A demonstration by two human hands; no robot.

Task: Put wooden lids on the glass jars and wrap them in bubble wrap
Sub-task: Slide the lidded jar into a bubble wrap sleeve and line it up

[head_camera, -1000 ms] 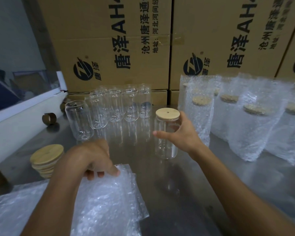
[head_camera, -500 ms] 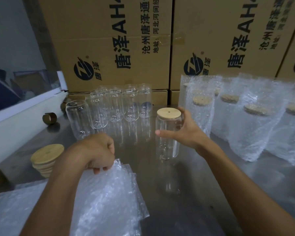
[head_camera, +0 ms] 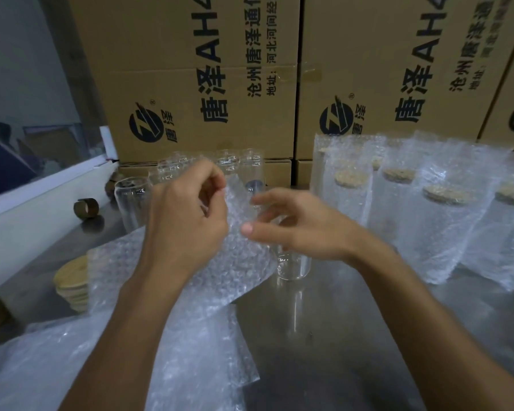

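So both hands are up at the middle, close together. The left hand (head_camera: 187, 221) has its fingers curled, pinching the top edge of a clear bubble wrap sheet (head_camera: 235, 262) and holding it lifted off the grey metal worktop (head_camera: 324, 336). The right hand (head_camera: 297, 229) sits just beside it with loosely bent fingers reaching into that same edge; thumb and fingertips touch the wrap, but I honestly can't tell if it's really gripping it.

Right behind the lifted sheet stands the clear glass jar (head_camera: 294, 265). Only its bottom shows below the right hand, so its top is hidden.

Under the forearms there's a loose pile of more bubble wrap (head_camera: 57, 360). To the left sits a stack of round wooden lids (head_camera: 72, 280), partly covered by the sheet. Further back, a cluster of empty open-topped glass jars (head_camera: 131, 203) stands near the brown cardboard boxes (head_camera: 205, 78) with black print. Off to the right, several jars already in bubble wrap bags (head_camera: 445, 215) stand upright in a row, wooden lids showing through.
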